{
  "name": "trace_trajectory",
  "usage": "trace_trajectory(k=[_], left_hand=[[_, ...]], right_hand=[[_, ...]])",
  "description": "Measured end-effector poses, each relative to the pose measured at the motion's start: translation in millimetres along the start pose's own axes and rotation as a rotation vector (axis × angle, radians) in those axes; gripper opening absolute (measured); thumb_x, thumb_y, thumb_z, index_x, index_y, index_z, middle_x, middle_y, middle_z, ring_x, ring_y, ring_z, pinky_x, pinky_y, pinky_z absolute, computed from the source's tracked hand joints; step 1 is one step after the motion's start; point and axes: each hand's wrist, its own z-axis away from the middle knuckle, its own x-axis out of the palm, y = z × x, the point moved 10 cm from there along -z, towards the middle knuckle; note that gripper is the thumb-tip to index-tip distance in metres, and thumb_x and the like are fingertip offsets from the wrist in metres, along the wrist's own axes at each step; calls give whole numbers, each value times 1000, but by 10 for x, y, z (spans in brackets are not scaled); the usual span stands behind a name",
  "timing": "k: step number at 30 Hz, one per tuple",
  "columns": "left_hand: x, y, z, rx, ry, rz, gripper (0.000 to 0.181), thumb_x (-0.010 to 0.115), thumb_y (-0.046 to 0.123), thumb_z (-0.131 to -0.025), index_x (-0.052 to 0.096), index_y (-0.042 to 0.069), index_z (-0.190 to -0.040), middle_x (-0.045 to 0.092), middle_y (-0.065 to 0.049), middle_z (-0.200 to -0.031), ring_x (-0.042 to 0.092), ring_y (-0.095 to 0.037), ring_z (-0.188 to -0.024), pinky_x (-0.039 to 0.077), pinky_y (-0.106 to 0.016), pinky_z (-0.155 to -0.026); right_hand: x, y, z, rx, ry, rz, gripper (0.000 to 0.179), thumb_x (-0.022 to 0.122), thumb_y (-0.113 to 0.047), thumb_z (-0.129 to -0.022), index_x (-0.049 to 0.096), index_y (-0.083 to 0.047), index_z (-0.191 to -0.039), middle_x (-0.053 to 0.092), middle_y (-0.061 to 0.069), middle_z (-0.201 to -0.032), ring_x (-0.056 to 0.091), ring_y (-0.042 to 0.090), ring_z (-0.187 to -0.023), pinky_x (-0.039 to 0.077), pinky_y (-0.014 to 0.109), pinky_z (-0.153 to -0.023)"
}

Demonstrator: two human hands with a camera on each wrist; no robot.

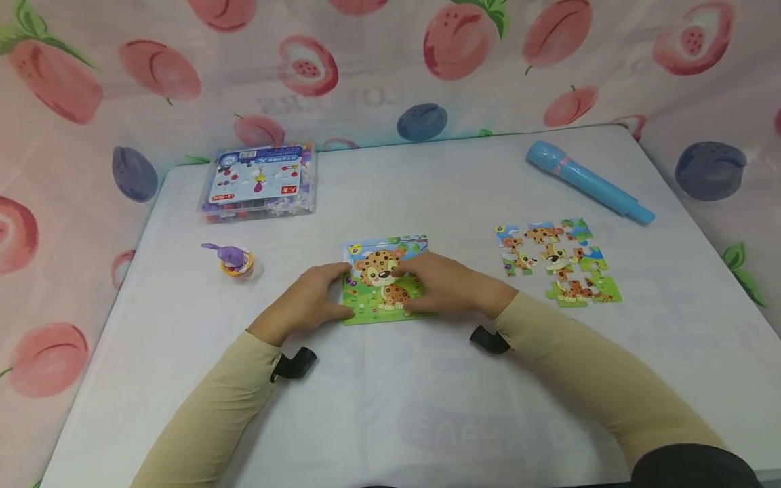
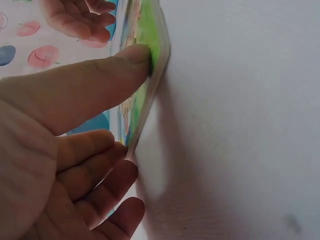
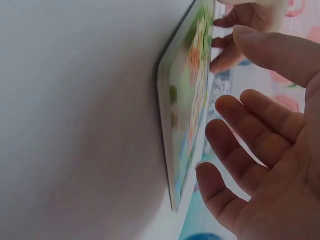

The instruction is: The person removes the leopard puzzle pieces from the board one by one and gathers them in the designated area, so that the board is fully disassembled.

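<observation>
A thin picture board (image 1: 381,308) with a spotted leopard cub on green grass lies on the white table between the two hands. The left hand (image 1: 305,305) is at its left side; in the left wrist view the straight thumb (image 2: 107,80) touches the board's edge and loosely bent fingertips (image 2: 122,150) meet the edge further along. Over the right part of the board is the right hand (image 1: 454,285), its thumb and fingers spread apart. In the right wrist view its fingers (image 3: 240,150) are relaxed, with nothing between them.
Loose leopard jigsaw pieces (image 1: 573,290) lie partly joined on the right. Behind them is a blue tube-shaped object (image 1: 588,183). At the left are a clear box of small coloured parts (image 1: 259,179) and a small purple toy (image 1: 232,256) on a round base.
</observation>
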Motion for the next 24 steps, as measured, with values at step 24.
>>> trace_trajectory(k=[24], left_hand=[[-22,47,9,55,-10,-32,81,86,12,-79,43,-11,-144,46,-25,-147,39,-40,-138,28,-49,-116]], right_hand=[[259,-229,-229,-24,-76,67,50,70,-20,-91,58,-4,-136,61,4,-128,52,19,-116,43,34,-100]])
